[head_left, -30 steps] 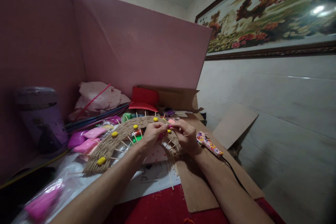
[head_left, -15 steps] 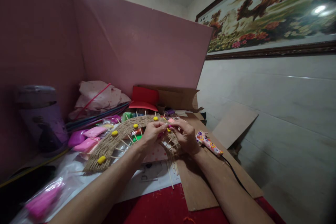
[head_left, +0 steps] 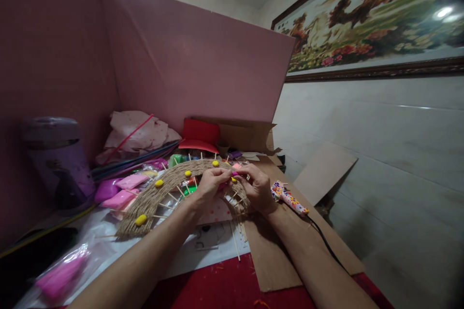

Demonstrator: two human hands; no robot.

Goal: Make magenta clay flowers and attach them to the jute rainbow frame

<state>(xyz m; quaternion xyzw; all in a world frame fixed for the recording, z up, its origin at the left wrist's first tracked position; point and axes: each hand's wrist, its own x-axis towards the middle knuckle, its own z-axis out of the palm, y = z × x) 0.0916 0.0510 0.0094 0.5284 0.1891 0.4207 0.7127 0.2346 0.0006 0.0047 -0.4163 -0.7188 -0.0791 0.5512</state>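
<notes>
A jute-wrapped arch (head_left: 159,195) lies on the table with thin wooden sticks poking out of it and several yellow clay beads (head_left: 158,183) stuck along its top. My left hand (head_left: 210,184) and my right hand (head_left: 256,186) meet over the arch's right end. Both pinch a small pink piece of clay (head_left: 234,174) between their fingertips, next to another yellow bead. Loose wooden sticks (head_left: 235,246) lie below my hands.
A glue gun with a dotted pattern (head_left: 289,198) and black cord rests on a cardboard sheet (head_left: 268,260) to the right. Pink clay packets (head_left: 125,188), a purple tin (head_left: 60,164), red pieces (head_left: 199,137) and a pink board (head_left: 188,67) crowd the left and back.
</notes>
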